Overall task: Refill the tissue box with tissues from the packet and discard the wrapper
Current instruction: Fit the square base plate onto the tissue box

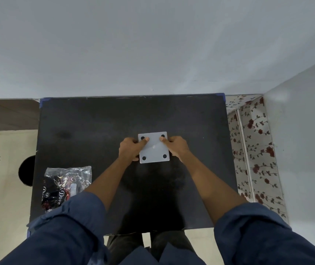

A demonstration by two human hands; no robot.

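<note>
A white square tissue box (154, 150) lies upside down in the middle of the black table (95, 121), its base up with a black round foot at each corner. My left hand (130, 150) grips its left side, thumb on the base near the far left foot. My right hand (175, 147) grips its right side, thumb near the far right foot. A crumpled clear plastic wrapper (66, 185) with dark print lies flat at the table's near left, apart from both hands. No tissues show.
The table stands against a grey wall (152, 54). A floral-patterned surface (256, 150) runs along its right side. On the left is a pale board (3, 169) with a dark round hole (27, 170). My dark trousers (147, 243) show below the near edge.
</note>
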